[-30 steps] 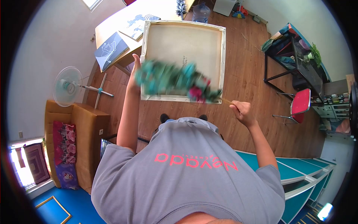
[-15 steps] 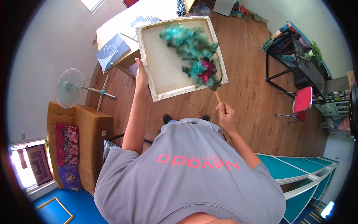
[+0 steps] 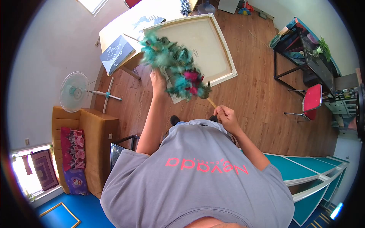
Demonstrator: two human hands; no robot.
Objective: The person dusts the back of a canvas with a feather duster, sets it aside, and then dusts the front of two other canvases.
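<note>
A framed canvas (image 3: 205, 45), its back and wooden stretcher bars facing me, is held up by my left hand (image 3: 158, 81) at its lower left side. My right hand (image 3: 227, 117) is closed round the thin wooden handle of a feather duster (image 3: 176, 60). The duster's green and dark red feathers lie across the left part of the canvas, slightly blurred, and cover its left edge. They also hide part of my left fingers.
A table (image 3: 131, 62) with a grey-blue picture (image 3: 117, 54) is at the upper left. A fan (image 3: 74, 91) and brown sofa (image 3: 99, 129) stand at left. On the right are a red chair (image 3: 312, 102) and a black-framed desk (image 3: 315, 68).
The feather duster has swept left across the canvas, from its middle to its left edge. My left hand has moved a little right, and the canvas has turned slightly.
</note>
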